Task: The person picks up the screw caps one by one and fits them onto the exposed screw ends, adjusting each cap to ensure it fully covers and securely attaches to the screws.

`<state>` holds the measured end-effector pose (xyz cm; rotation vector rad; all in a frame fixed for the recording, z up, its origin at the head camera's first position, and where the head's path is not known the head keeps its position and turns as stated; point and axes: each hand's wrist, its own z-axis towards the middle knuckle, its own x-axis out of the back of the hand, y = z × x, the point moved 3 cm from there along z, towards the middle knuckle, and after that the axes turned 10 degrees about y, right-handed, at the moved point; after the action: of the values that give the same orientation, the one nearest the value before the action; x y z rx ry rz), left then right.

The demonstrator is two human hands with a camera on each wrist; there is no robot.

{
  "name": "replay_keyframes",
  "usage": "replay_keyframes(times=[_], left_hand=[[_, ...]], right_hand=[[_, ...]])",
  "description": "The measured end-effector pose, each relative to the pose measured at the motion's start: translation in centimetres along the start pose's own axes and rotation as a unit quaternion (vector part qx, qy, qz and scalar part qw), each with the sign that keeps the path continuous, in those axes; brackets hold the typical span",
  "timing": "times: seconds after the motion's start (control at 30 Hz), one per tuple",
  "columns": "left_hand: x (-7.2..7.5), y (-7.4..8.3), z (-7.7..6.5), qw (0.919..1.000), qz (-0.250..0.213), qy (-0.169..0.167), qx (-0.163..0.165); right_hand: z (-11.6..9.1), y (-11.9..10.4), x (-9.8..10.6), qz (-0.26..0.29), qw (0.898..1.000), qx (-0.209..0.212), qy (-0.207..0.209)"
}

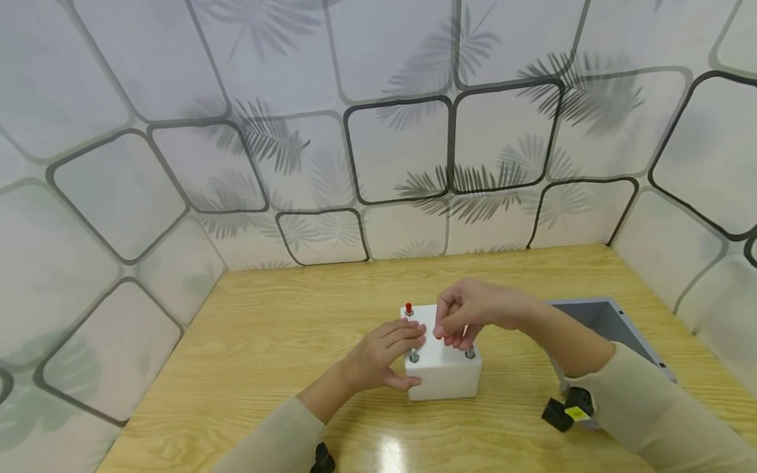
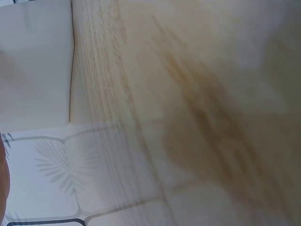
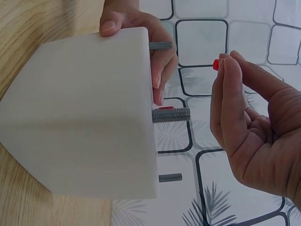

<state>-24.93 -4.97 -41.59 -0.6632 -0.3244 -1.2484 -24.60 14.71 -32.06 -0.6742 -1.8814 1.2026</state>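
Note:
A white block (image 1: pixel 445 382) stands on the table, with upright threaded bolts (image 3: pixel 170 115) on its top face. One far bolt carries a red cap (image 1: pixel 409 307). My left hand (image 1: pixel 383 351) rests on the block's left side, its fingers laid fairly straight over the top and its thumb at the front face. Above the top, my right hand (image 1: pixel 470 312) pinches a small red cap (image 3: pixel 216 64) between thumb and fingertips. In the right wrist view that cap is held apart from the bolts. The left wrist view catches mostly blurred table and a side of the block (image 2: pixel 35 66).
On the right, partly behind my right forearm, is a grey bin (image 1: pixel 615 328). The wooden table (image 1: pixel 284 322) meets patterned wall panels (image 1: pixel 396 151) at the back and both sides. Dark wrist devices (image 1: pixel 570 407) sit at my sleeves.

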Motion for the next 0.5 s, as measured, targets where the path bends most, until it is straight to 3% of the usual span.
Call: replay_keyframes(times=[0.5], left_hand=[[0.0, 0.0, 0.1, 1.0, 0.005, 0.006, -0.004]], right_hand=[[1.4, -0.2, -1.5, -0.009, 1.0, 0.007, -0.014]])
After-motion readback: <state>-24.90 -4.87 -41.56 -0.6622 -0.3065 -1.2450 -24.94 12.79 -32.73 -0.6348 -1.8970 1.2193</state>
